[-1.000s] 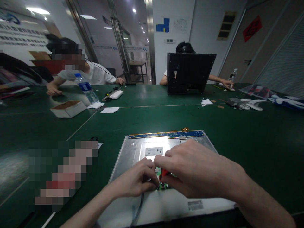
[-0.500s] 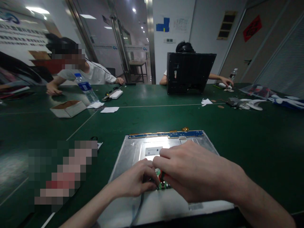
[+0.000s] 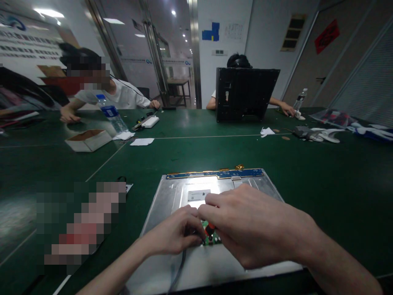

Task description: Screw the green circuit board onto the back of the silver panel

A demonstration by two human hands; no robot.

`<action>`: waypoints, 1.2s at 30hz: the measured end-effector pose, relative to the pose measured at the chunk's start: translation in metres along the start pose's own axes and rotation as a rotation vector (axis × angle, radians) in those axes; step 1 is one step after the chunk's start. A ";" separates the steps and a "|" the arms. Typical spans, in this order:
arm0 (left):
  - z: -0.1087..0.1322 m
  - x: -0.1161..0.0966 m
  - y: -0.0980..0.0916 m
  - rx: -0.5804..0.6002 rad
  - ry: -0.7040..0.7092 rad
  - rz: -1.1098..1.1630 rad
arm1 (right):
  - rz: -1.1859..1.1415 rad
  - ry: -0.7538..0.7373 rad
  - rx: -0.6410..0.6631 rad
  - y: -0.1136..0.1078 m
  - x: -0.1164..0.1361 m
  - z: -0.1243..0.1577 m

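A silver metal-backed display panel (image 3: pixel 159 205) lies in front of me on the table, with a blue circuit strip (image 3: pixel 190 175) along its far edge. On its near half sits a small green circuit board (image 3: pixel 217 240), mostly covered by my hands. My left hand (image 3: pixel 181 229) is closed, its fingertips pinching at the board's left edge. Below it a dark cable (image 3: pixel 181 266) runs toward me. My right hand (image 3: pixel 251 221) wraps round a red and black screwdriver (image 3: pixel 210 228), tip down at the board; most of its handle is hidden in my fist.
The table (image 3: pixel 331 196) is green. Beyond the panel are an open box (image 3: pixel 87 141), a water bottle (image 3: pixel 112 114), paper (image 3: pixel 141 141) and a black monitor-like frame (image 3: pixel 247 94). Two people sit across the table. A pixelated object (image 3: pixel 89 225) lies at left.
My right hand has turned slightly, and more of the red and black screwdriver shows. My left hand stays in place. The far person's hand at right has shifted a little left.
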State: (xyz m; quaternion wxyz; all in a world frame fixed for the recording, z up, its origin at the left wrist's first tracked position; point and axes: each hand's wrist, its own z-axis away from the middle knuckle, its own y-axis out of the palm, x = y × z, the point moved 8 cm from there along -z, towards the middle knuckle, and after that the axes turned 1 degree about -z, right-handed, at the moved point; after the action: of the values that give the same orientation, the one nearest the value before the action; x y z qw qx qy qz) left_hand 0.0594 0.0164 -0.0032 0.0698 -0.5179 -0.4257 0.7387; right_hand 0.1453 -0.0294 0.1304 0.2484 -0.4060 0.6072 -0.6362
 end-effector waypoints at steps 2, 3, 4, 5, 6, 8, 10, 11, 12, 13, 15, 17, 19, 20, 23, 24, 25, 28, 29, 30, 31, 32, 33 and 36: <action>0.000 -0.002 -0.001 -0.003 0.006 -0.007 | 0.015 0.003 -0.001 0.000 0.000 -0.001; 0.000 -0.003 -0.001 -0.005 0.013 -0.012 | 0.020 0.006 0.000 0.000 -0.001 -0.001; -0.001 -0.004 -0.001 -0.008 0.022 -0.020 | 0.023 0.014 0.000 0.000 -0.001 -0.002; -0.001 -0.005 -0.001 -0.012 0.032 -0.029 | 0.024 0.024 0.003 0.001 -0.002 -0.002; -0.001 -0.005 -0.002 -0.020 0.042 -0.039 | 0.029 0.036 0.005 0.001 -0.002 -0.002; -0.001 -0.006 -0.003 -0.036 0.053 -0.058 | 0.040 0.054 0.011 0.002 -0.003 -0.003; 0.000 -0.005 -0.003 -0.043 0.056 -0.065 | 0.050 0.060 0.015 0.002 -0.003 -0.002; 0.000 -0.005 -0.003 -0.043 0.058 -0.061 | 0.051 0.058 0.014 0.002 -0.003 -0.002; 0.000 -0.006 -0.003 -0.038 0.062 -0.053 | 0.047 0.057 0.010 0.001 -0.003 -0.002; -0.001 -0.006 -0.003 -0.034 0.066 -0.042 | 0.040 0.055 0.005 0.001 -0.002 -0.002; -0.001 -0.007 -0.003 -0.030 0.076 -0.019 | 0.017 0.043 0.000 0.000 -0.002 -0.001; -0.002 -0.008 -0.002 -0.025 0.084 -0.004 | 0.005 0.031 0.002 0.000 -0.001 0.000; -0.002 -0.008 -0.002 -0.018 0.087 0.001 | 0.011 0.028 -0.001 0.001 -0.001 0.000; -0.002 -0.008 -0.001 -0.015 0.086 0.001 | 0.017 0.031 -0.007 0.001 -0.001 0.000; -0.001 -0.006 -0.001 -0.016 0.073 -0.008 | 0.052 0.046 -0.028 0.000 -0.002 -0.002; -0.001 -0.005 0.000 -0.016 0.066 -0.013 | 0.064 0.052 -0.029 0.000 -0.003 -0.002; -0.001 -0.004 0.000 -0.017 0.059 -0.018 | 0.072 0.060 -0.028 0.000 -0.004 -0.002; -0.001 -0.003 0.001 -0.013 0.049 -0.027 | 0.063 0.067 -0.020 0.000 -0.005 -0.003; -0.001 -0.003 0.001 -0.011 0.052 -0.027 | 0.051 0.063 -0.018 -0.001 -0.005 -0.002; -0.001 -0.004 0.001 -0.009 0.058 -0.025 | 0.035 0.057 -0.018 -0.002 -0.004 -0.002; -0.001 -0.004 0.001 -0.007 0.066 -0.019 | 0.019 0.046 -0.016 -0.002 -0.003 -0.002; -0.001 -0.005 0.001 -0.009 0.070 -0.012 | 0.006 0.032 -0.012 -0.002 -0.002 -0.001; -0.001 -0.005 0.000 -0.011 0.072 -0.005 | 0.001 0.019 -0.009 -0.002 -0.001 -0.001; -0.001 -0.006 -0.001 -0.012 0.076 0.015 | 0.023 0.004 -0.007 -0.001 0.001 -0.002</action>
State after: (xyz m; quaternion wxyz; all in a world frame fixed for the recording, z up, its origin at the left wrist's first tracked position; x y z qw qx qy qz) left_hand 0.0626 0.0141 0.0013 0.0773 -0.5490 -0.4235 0.7165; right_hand 0.1439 -0.0288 0.1320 0.2533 -0.3986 0.6145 -0.6319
